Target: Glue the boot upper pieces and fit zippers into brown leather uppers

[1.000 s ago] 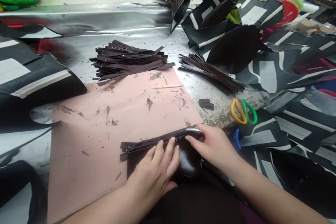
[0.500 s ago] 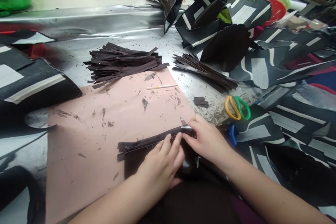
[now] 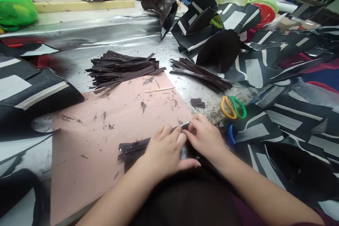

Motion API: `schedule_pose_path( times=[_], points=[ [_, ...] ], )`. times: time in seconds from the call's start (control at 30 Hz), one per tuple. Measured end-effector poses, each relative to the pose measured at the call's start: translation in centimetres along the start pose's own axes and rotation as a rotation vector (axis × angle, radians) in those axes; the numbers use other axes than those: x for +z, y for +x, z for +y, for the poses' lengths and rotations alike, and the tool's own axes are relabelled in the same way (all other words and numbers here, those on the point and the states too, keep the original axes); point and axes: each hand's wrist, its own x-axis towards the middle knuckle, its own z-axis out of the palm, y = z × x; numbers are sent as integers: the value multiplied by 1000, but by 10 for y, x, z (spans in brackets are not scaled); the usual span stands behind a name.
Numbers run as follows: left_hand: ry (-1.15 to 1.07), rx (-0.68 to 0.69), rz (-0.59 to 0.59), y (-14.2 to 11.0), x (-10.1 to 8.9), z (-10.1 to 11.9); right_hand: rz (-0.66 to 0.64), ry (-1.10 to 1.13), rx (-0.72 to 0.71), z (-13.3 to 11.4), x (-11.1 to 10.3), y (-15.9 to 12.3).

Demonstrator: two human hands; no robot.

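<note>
A dark zipper (image 3: 136, 145) lies along the edge of a dark brown leather piece (image 3: 131, 160), its toothed side partly covered by my hands. My left hand (image 3: 166, 148) rests on top, fingers bent down onto the zipper and thumb stretched out to the right. At the right end, my right hand (image 3: 205, 136) pinches the zipper and leather edge between thumb and fingers, beside a short white strip (image 3: 184, 124). Under the hands the leather is mostly hidden.
A stained pink sheet (image 3: 79, 169) covers the table. Beyond it lie zipper bundles (image 3: 122, 69), dark strips (image 3: 201, 74) and a thin white stick (image 3: 159, 89). Scissors (image 3: 233, 107) with yellow and green handles stand right; leather boot pieces (image 3: 288, 116) crowd both sides.
My left hand has slid right and forward along the zipper, its thumb now stretched out. My right hand still pinches the far end. The view has shifted slightly.
</note>
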Motion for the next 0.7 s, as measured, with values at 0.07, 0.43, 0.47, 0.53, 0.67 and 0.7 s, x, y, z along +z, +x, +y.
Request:
schedule_pose_path(
  times=[0.07, 0.43, 0.47, 0.53, 0.67, 0.7],
  points=[
    [-24, -33, 4, 2, 0, 0, 133, 68, -140, -1, 6, -10],
    [104, -107, 237, -5, 23, 5, 44, -123, 487, 112, -44, 33],
    [115, -114, 236, -5, 23, 7, 18, -140, 584, 124, -49, 39],
    [133, -129, 231, -6, 24, 9, -22, -97, 636, 140, -54, 43],
    [140, -152, 243, -9, 24, 10, -59, 67, 697, 149, -51, 30],
    [134, -153, 242, -10, 25, 10, -65, 123, 711, 150, -48, 27]
  ],
)
